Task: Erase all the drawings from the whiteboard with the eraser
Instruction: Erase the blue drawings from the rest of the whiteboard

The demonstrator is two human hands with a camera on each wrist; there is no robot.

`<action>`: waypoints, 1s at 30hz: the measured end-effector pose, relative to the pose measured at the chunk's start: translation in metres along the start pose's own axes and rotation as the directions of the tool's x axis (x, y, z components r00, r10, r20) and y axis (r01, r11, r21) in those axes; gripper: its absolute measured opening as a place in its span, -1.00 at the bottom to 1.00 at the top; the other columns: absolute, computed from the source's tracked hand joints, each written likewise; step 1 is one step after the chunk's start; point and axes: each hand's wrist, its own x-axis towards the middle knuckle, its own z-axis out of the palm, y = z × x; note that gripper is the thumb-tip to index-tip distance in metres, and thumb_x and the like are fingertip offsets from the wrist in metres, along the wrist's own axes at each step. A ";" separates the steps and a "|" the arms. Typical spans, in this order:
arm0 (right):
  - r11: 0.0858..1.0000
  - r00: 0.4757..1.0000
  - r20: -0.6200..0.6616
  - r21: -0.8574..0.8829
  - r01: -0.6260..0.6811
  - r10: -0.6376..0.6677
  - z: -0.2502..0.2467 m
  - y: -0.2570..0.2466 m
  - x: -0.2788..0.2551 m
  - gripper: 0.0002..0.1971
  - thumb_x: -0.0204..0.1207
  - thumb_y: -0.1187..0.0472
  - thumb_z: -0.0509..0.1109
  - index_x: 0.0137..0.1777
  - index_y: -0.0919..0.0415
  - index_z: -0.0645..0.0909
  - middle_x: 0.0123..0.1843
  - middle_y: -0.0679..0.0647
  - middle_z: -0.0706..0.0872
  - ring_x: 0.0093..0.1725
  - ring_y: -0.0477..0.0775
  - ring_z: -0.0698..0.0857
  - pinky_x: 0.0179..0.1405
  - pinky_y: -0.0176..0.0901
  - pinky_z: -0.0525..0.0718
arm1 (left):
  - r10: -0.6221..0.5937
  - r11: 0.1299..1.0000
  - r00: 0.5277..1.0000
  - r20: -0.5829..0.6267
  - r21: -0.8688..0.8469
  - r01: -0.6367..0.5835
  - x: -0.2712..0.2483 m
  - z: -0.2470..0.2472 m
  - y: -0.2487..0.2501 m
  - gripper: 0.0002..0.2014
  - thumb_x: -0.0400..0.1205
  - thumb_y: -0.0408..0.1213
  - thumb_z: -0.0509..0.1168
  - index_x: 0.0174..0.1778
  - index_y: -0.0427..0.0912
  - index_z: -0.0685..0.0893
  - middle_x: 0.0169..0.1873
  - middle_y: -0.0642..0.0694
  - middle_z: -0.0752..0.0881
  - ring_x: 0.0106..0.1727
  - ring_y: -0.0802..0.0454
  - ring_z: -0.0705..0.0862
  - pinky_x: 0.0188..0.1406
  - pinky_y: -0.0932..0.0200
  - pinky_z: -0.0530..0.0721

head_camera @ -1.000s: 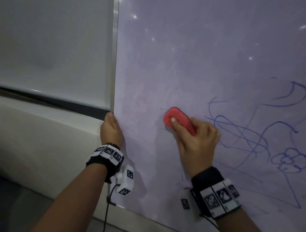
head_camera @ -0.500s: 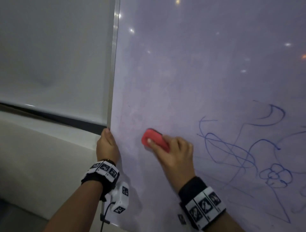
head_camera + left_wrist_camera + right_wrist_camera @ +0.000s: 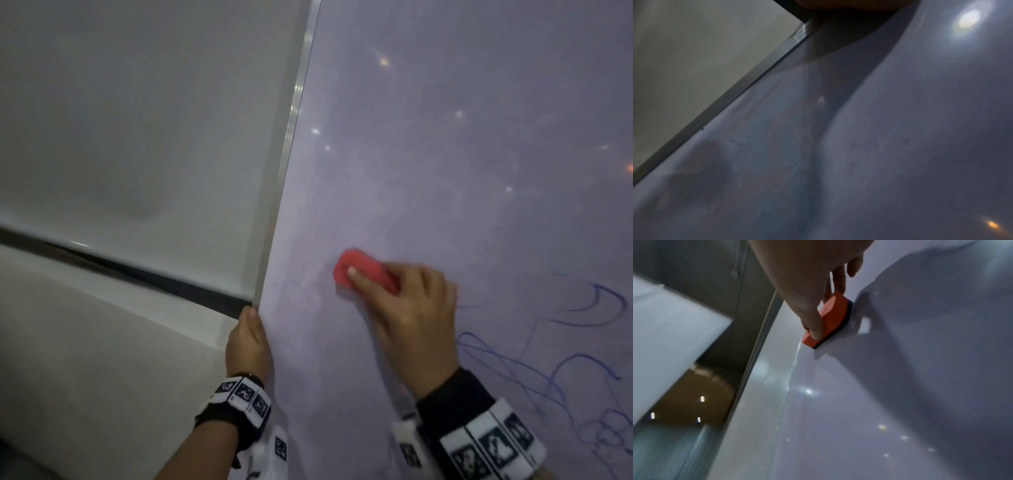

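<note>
Red eraser (dark felt underside) gripped by right hand against glossy whiteboard.

A big pale panel fills the left side of the head view. It looks smooth and a little shiny. A thin dark strip runs along under it, slanting down to the right. Below the strip is a flat cream ledge. In the right wrist view, a dim brown room shows far off at the lower left, with small white lights in it.
</note>
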 end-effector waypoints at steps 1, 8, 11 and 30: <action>0.996 0.994 -0.059 0.019 -0.088 0.089 0.002 0.001 0.025 -0.71 0.41 0.10 0.43 0.14 -0.10 0.73 -0.08 0.15 0.68 -0.10 0.15 0.39 -0.21 -0.05 0.25 | -0.001 1.000 1.000 -0.004 0.000 0.001 0.000 0.000 -0.001 -0.62 0.71 -0.07 -0.13 -0.22 -0.24 0.41 -0.35 -0.15 0.53 -0.29 -0.09 0.49 -0.25 0.13 0.37; 0.980 0.943 0.265 0.052 0.195 -0.201 0.045 -0.057 -0.006 -0.53 0.30 0.16 0.59 0.23 -0.08 0.65 -0.10 0.07 0.64 -0.12 0.13 0.44 -0.17 -0.04 0.28 | -0.075 0.996 0.994 0.083 -0.048 0.080 0.004 -0.003 -0.001 -0.57 0.65 0.07 -0.14 -0.33 -0.15 0.40 -0.44 -0.05 0.56 -0.33 -0.15 0.55 -0.32 0.09 0.44; 0.995 0.988 0.120 0.023 0.093 -0.095 0.029 -0.033 0.011 -0.63 0.34 0.16 0.51 0.17 -0.09 0.69 -0.11 0.09 0.67 -0.11 0.12 0.42 -0.18 -0.06 0.25 | -0.019 1.000 0.999 0.045 -0.023 0.020 0.004 -0.003 -0.004 -0.63 0.62 0.06 -0.19 -0.38 -0.02 0.33 -0.47 0.01 0.51 -0.36 -0.14 0.53 -0.32 0.10 0.42; 0.872 0.870 -0.257 -0.149 -0.466 0.421 -0.146 0.178 0.025 -0.71 0.44 0.15 0.33 -0.01 0.36 0.70 -0.02 0.40 0.61 -0.02 0.25 0.42 -0.11 0.08 0.52 | 0.086 0.991 0.995 0.053 0.103 -0.091 0.024 -0.022 0.084 -0.39 0.55 0.06 -0.20 -0.06 -0.45 0.49 -0.10 -0.66 0.61 -0.06 -0.58 0.59 -0.13 -0.18 0.45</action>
